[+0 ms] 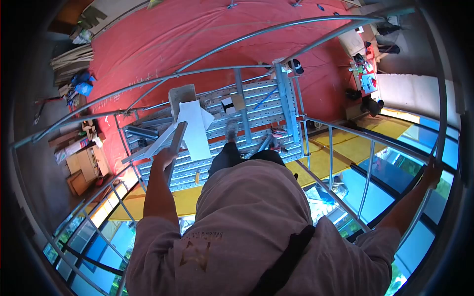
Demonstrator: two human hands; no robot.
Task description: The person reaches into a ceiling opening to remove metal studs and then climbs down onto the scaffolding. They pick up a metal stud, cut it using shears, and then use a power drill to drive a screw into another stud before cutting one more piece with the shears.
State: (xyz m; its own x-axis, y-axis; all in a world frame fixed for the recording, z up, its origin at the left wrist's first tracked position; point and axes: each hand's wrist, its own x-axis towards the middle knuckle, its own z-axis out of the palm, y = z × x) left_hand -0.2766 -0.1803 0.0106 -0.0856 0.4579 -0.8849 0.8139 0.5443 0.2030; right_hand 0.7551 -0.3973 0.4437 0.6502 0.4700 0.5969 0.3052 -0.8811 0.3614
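My left hand (165,157) is closed around a long grey metal channel (177,143), held upright at a slant over the platform. Off to the right, my right hand (432,173) is wrapped round a scaffold tube (441,93) of the frame. White boards (193,129) lie on the perforated metal platform (217,118), just beyond the channel. A grey bucket-like container (181,93) sits behind them. Another pale metal strip (153,145) slants beside my left hand. One shoe (231,130) shows on the platform below me.
Scaffold rails (326,130) and crossing tubes surround the platform. Far below, a red sheet (217,44) covers the floor. Loose metal pieces (142,132) and a small bundle (279,133) lie on the deck. Windows (375,185) and a yellow ledge (340,148) run along my side.
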